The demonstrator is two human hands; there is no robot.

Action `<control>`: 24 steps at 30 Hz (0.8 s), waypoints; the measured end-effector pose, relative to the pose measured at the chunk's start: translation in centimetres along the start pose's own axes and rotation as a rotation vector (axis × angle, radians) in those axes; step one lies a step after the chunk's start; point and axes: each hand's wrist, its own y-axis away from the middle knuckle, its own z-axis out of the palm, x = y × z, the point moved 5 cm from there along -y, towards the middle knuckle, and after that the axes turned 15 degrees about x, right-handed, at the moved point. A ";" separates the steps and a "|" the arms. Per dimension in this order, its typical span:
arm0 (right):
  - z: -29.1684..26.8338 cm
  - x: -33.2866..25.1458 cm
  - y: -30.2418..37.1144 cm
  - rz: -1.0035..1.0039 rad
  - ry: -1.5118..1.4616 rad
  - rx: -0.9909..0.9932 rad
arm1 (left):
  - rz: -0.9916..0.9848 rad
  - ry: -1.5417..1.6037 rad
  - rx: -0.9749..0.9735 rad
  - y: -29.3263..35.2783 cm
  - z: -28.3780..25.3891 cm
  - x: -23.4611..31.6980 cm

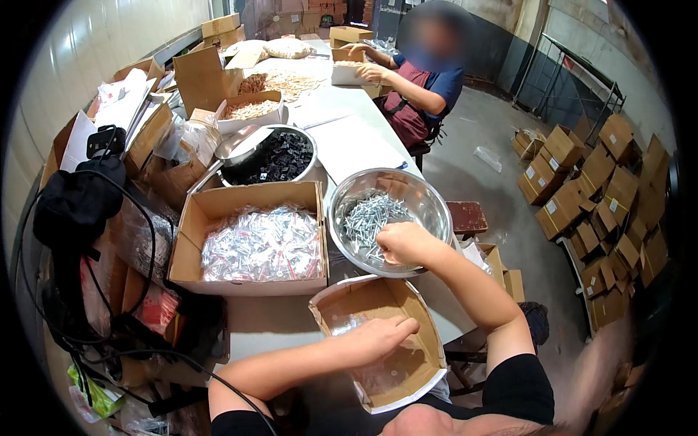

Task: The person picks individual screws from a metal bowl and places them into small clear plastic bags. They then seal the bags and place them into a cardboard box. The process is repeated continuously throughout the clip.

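My right hand (404,243) reaches into a shiny metal bowl (436,211) of screws (372,216). Its fingers are curled closed at the near side of the pile; what they grip is hidden. Closer to me, my left hand (387,340) is over a shallow open cardboard box (403,396) with thin clear plastic bags (378,374) inside. The left fingers are drawn together, and I cannot make out what is in them. Left of the bowl stands a bigger cardboard box (251,288), heaped with small filled clear bags (265,243).
Behind the large box is a metal bowl (313,163) of black parts with a metal scoop (243,144). Further back are boxes of small tan pieces (251,109). A co-worker (429,87) sits across the table's right side. Black cables (153,240) hang at left; cartons (567,149) stack at right.
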 end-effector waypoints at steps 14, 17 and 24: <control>-0.8 -0.8 0.0 0.001 0.136 0.007 | -0.045 0.180 0.045 -0.3 0.0 -1.3; -0.7 -0.7 -0.1 -0.027 0.145 0.032 | -0.171 0.226 0.003 -0.2 -0.8 -1.1; -0.7 0.2 0.2 -0.008 0.093 0.003 | -0.227 0.467 0.115 -0.4 -1.8 -1.7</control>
